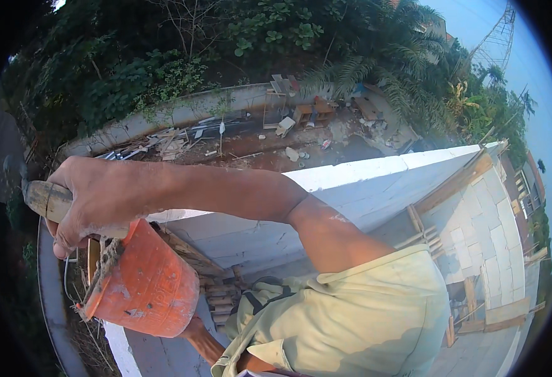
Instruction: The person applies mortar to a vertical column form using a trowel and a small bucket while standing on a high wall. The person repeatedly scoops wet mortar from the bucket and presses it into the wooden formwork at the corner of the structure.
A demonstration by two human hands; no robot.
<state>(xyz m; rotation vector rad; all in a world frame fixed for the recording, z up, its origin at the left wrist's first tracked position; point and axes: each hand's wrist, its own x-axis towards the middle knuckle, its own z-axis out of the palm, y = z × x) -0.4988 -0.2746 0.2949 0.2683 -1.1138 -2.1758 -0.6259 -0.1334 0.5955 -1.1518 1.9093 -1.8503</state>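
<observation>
My right arm reaches across to the left, and my right hand [84, 191] is closed around a worn wooden-handled tool [45, 200]. A dark, bent metal neck shows at the handle's outer end; the rest of the tool cannot be made out. Just below this hand is an orange bucket [153, 283], tilted, with its mouth toward the left and dried grey mortar on its rim and side. My left hand [194, 328] holds the bucket from beneath at its base, most of its fingers hidden behind it. The bucket's contents are out of sight.
A white block wall [364, 182] runs behind my arm toward the right, meeting another block wall [483, 245] with wooden planks. Stacked wood pieces [221, 300] lie below, beside the bucket. Beyond, far down, are scrap timber [169, 144], a boundary wall [163, 116] and trees.
</observation>
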